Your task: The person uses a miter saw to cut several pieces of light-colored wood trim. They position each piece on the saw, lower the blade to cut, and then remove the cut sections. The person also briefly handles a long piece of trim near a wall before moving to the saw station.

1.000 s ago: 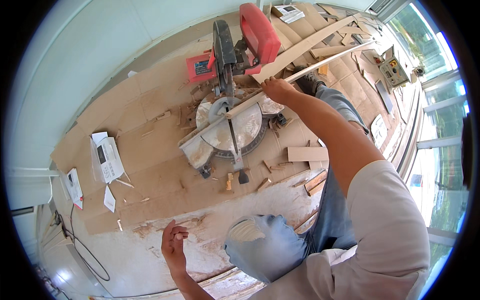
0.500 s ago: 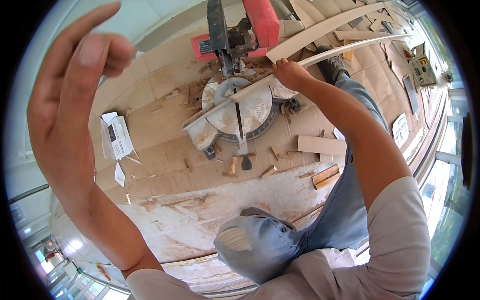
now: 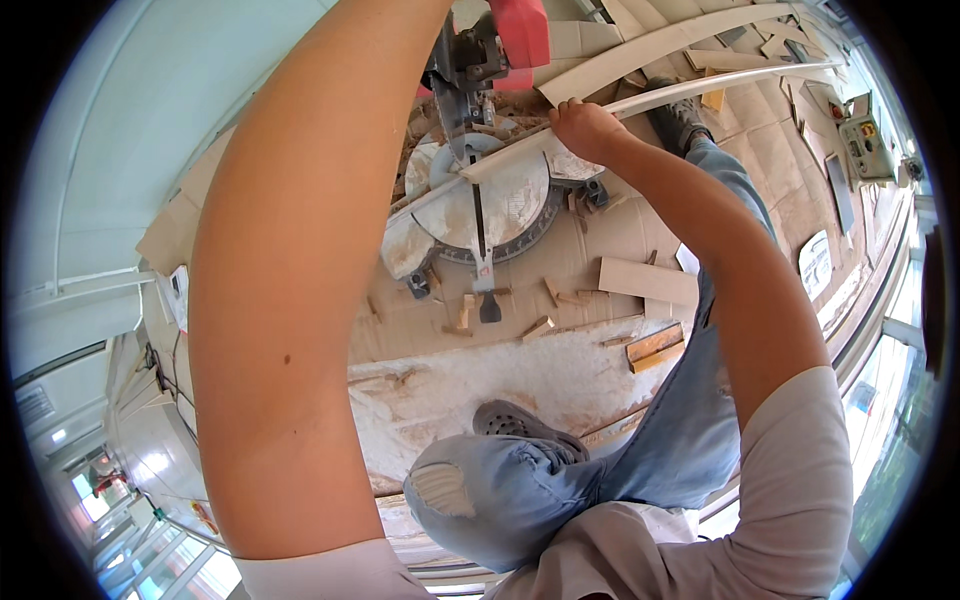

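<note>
My right hand [image 3: 588, 132] is closed round a long, narrow pale wood strip [image 3: 720, 88]. Its near end lies against the fence of a miter saw, by the slot in the saw's round base [image 3: 510, 205]. The raised saw head [image 3: 478, 65], with red housing and a blade, stands above that end; part of it is hidden by my left arm [image 3: 290, 300]. That arm stretches up past the frame's top edge beside the saw head, so my left hand is out of sight.
A wide pale board [image 3: 660, 55] lies behind the strip. Small offcuts [image 3: 540, 327] and a short flat board [image 3: 648, 280] litter the cardboard-covered floor. My shoe [image 3: 680, 122] is near the strip. A toolbox-like case [image 3: 868, 140] sits at the far right.
My left hand has risen and swung right, out of the frame by the saw head; its arm now covers the left side. My right hand stays on the strip.
</note>
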A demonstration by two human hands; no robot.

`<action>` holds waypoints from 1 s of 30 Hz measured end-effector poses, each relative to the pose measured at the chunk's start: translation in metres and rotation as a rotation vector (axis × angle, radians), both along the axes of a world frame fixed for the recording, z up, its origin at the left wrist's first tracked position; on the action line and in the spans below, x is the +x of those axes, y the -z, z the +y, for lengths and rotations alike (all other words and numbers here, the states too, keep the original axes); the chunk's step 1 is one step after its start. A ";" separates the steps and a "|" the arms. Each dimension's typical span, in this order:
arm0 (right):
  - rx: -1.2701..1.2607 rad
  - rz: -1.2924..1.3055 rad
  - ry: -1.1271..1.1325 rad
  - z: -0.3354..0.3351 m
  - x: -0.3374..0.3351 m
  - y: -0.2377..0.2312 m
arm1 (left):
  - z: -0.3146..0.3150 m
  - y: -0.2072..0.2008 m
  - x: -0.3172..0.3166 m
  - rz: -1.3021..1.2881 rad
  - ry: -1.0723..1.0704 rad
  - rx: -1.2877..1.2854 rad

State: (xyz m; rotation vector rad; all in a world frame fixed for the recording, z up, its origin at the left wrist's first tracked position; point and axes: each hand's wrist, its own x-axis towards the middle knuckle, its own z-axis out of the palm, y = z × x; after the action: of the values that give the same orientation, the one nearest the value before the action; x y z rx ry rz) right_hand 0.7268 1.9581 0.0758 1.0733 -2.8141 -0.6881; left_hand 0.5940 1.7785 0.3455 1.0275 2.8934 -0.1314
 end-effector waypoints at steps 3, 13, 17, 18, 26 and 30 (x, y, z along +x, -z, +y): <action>-0.046 -0.017 -0.004 0.009 0.001 -0.004 | -0.011 -0.018 0.064 -0.370 -0.347 0.816; -0.027 -0.092 -0.057 0.014 -0.007 0.008 | 0.002 -0.004 0.144 -0.697 -0.585 1.388; -0.057 -0.086 -0.080 0.005 -0.009 0.004 | -0.004 0.004 0.151 -0.807 -0.575 1.495; -0.050 -0.078 -0.080 0.005 -0.008 0.004 | -0.004 0.007 0.152 -0.782 -0.582 1.508; -0.074 -0.079 -0.061 0.012 -0.007 0.003 | 0.002 0.012 0.176 -0.686 -0.603 1.536; -0.110 -0.092 -0.018 0.009 -0.005 0.002 | 0.003 0.017 0.183 -0.646 -0.595 1.531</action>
State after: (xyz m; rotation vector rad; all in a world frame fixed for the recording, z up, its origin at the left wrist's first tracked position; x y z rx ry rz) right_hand 0.7222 1.9667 0.0740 1.1380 -2.8759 -0.4883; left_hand 0.7767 1.7812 0.3285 0.0069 2.1109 2.1201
